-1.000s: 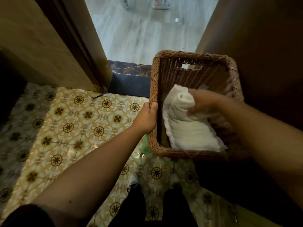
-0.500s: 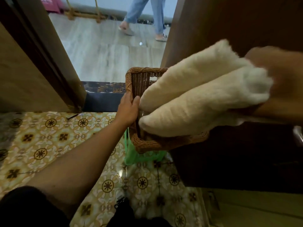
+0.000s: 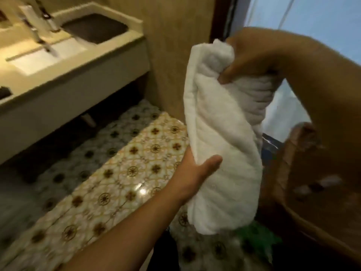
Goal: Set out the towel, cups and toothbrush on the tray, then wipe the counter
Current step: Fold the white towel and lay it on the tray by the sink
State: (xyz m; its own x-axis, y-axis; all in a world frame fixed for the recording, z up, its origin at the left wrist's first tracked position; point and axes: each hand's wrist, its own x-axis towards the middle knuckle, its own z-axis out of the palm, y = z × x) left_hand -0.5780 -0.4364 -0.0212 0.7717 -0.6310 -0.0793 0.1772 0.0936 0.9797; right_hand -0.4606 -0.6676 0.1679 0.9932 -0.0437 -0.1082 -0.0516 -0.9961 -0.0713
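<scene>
A rolled white towel (image 3: 220, 137) hangs upright in front of me. My right hand (image 3: 252, 61) grips its top end from the right. My left hand (image 3: 197, 173) cups its lower part from the left, thumb across the front. At the upper left, a cream counter (image 3: 82, 61) holds a dark tray (image 3: 95, 28) at its right end. The cups and the toothbrush are too blurred to make out.
A white basin (image 3: 39, 57) with a chrome tap (image 3: 35, 30) sits in the counter. The wicker basket (image 3: 298, 153) is blurred at the right, with something green (image 3: 256, 239) on the floor below. Patterned floor tiles (image 3: 121, 182) spread under my arms. A wall and door frame (image 3: 222, 18) stand behind the towel.
The towel has come out of the basket and now hangs upright. My left hand let go of the basket rim and took the towel's lower part. The view swung left towards the counter.
</scene>
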